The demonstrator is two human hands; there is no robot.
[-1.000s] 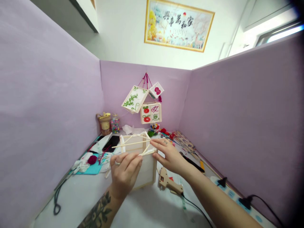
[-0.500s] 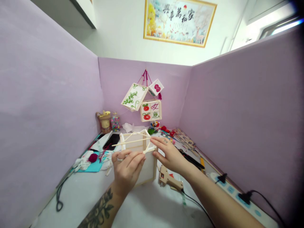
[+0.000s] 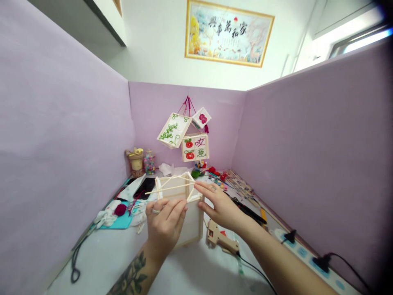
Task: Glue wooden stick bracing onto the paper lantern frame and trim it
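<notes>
Wooden box frame (image 3: 193,223): left grip (image 3: 166,219) pinched at front rim.
Right grip (image 3: 217,205), thumb and fingers apart, should steady the stick (image 3: 170,188) lightly, joints aligned.

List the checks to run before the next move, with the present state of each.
1. Box frame standing on the table: ok, upright.
2. Left hand at the frame's near top edge: ok.
3. Right hand at the long stick's right end: ok.
4. Long stick within the frame's outline: not ok, its left end juts past in this view.
5. Glue gun out of the hands: ok, lying to the right of the frame.
6. Glue gun powered: cannot tell, its cord runs out of the picture.
</notes>
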